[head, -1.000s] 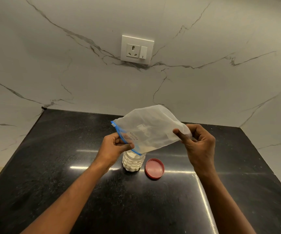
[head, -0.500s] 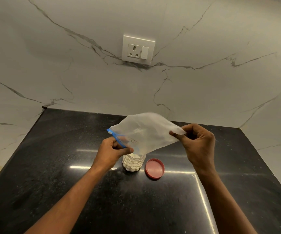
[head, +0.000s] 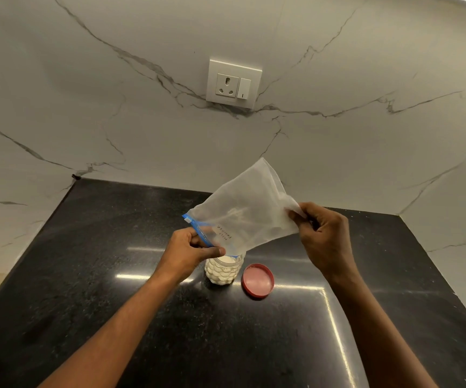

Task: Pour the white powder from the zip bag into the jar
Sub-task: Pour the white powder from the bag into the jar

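A translucent zip bag (head: 250, 212) with a blue zip strip hangs tilted over a small clear bubble-patterned jar (head: 222, 271) that stands on the black counter. The jar is full of white powder up to its mouth. My left hand (head: 191, 252) pinches the bag's blue zip end, which points down at the jar's mouth. My right hand (head: 322, 238) grips the bag's bottom corner, raised higher to the right. The bag looks nearly empty, with a thin dusting of powder inside.
A red lid (head: 257, 280) lies upside down on the black counter (head: 100, 275) just right of the jar. A white socket and switch plate (head: 233, 84) sits on the marble wall behind. Marble walls close in the counter at the back and right.
The bag's bottom end has swung upward and its far corner now stands higher, so the bag is steeper over the jar. Both hands stay about where they were.
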`<state>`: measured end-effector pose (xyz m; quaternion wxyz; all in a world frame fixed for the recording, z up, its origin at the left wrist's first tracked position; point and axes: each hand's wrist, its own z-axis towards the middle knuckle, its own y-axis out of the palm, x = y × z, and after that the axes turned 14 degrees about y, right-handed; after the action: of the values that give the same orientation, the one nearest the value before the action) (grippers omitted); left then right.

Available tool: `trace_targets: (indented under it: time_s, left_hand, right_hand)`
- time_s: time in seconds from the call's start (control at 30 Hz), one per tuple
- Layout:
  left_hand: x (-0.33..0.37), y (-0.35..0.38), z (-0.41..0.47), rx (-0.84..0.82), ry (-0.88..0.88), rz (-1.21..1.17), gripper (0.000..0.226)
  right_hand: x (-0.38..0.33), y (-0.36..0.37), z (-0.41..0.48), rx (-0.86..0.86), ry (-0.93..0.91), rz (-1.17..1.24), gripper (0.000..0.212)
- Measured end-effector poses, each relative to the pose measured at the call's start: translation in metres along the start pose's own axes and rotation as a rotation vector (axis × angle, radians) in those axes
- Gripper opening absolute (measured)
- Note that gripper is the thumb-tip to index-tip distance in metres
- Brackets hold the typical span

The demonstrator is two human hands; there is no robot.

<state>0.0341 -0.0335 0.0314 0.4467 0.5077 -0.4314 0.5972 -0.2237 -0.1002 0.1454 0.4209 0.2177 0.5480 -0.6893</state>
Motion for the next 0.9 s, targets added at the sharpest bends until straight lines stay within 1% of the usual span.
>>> trace_targets:
  time_s: [0.07,0.13,0.17,0.23,0.27,0.3,0.33,0.37,0.4,0.47,0.5,0.53,0.57,0.63,0.67,0.7,0.73,0.77,0.8,0.87,0.9]
  left_hand:
    - [0.001,-0.001,0.0,-0.007,-0.005,-0.006,0.036]
    - [0.002,-0.001,0.0,-0.01,-0.012,-0.012,0.037]
    - [0.002,-0.001,0.0,-0.007,-0.015,-0.01,0.036]
    - [0.002,-0.001,0.0,-0.001,-0.018,-0.002,0.035]
    - [0.002,-0.001,0.0,-0.003,-0.018,0.0,0.035]
    - [0.003,-0.001,0.0,-0.007,-0.019,0.003,0.036]
    - [0.003,-0.001,0.0,-0.01,-0.021,0.005,0.036]
    - [0.002,-0.002,0.0,-0.011,-0.024,0.007,0.036]
    - [0.002,-0.002,0.0,-0.013,-0.029,0.008,0.036]
    - [0.003,-0.002,-0.001,-0.029,-0.036,0.017,0.035]
    - [0.003,-0.002,-0.001,-0.042,-0.035,0.025,0.034]
    - [0.003,-0.001,-0.001,-0.052,-0.035,0.03,0.033]
    - [0.003,0.0,-0.001,-0.055,-0.035,0.031,0.032]
    - [0.005,0.002,-0.001,-0.052,-0.035,0.026,0.031]
    - [0.006,0.002,-0.001,-0.051,-0.033,0.024,0.033]
    - [0.007,0.003,-0.001,-0.052,-0.029,0.021,0.036]
    - [0.008,0.003,-0.002,-0.056,-0.023,0.016,0.041]
    - [0.009,0.003,-0.002,-0.06,-0.016,0.009,0.046]
    - [0.01,0.003,-0.002,-0.061,-0.012,0.002,0.05]
    - [0.01,0.003,-0.003,-0.051,-0.013,0.0,0.052]
    - [0.01,0.002,-0.003,-0.051,-0.01,0.007,0.05]
  right_hand:
    - [-0.001,-0.001,0.001,0.053,-0.003,0.037,0.002]
    - [0.0,-0.003,0.003,0.11,-0.007,0.015,0.012]
    - [-0.001,-0.003,0.003,0.088,-0.015,-0.032,0.013]
    - [-0.002,0.0,0.001,-0.02,-0.036,-0.099,0.004]
    - [-0.003,0.001,0.001,-0.025,-0.034,-0.089,0.007]
    - [-0.003,0.0,0.001,-0.009,-0.031,-0.059,0.006]
    - [-0.005,-0.003,0.003,0.016,-0.024,-0.023,0.011]
    - [-0.008,-0.006,0.005,0.014,-0.013,-0.006,0.025]
    - [-0.011,-0.01,0.007,-0.041,0.001,-0.028,0.041]
    - [-0.019,-0.014,0.01,-0.238,0.021,-0.118,0.08]
    - [-0.023,-0.013,0.011,-0.307,0.014,-0.141,0.091]
    - [-0.028,-0.012,0.011,-0.333,-0.01,-0.111,0.088]
    - [-0.033,-0.01,0.012,-0.328,-0.037,-0.043,0.072]
    - [-0.04,-0.006,0.015,-0.196,-0.102,0.065,0.025]
    - [-0.042,-0.005,0.016,-0.113,-0.12,0.076,0.014]
    - [-0.045,-0.003,0.017,-0.029,-0.138,0.062,0.023]
    - [-0.045,-0.001,0.017,0.02,-0.15,0.026,0.032]
    - [-0.046,0.0,0.017,0.03,-0.157,-0.004,0.033]
    - [-0.046,0.001,0.016,0.007,-0.175,-0.023,0.028]
    - [-0.04,0.003,0.015,-0.02,-0.198,-0.031,0.011]
    - [-0.039,0.003,0.015,0.002,-0.181,0.002,0.013]
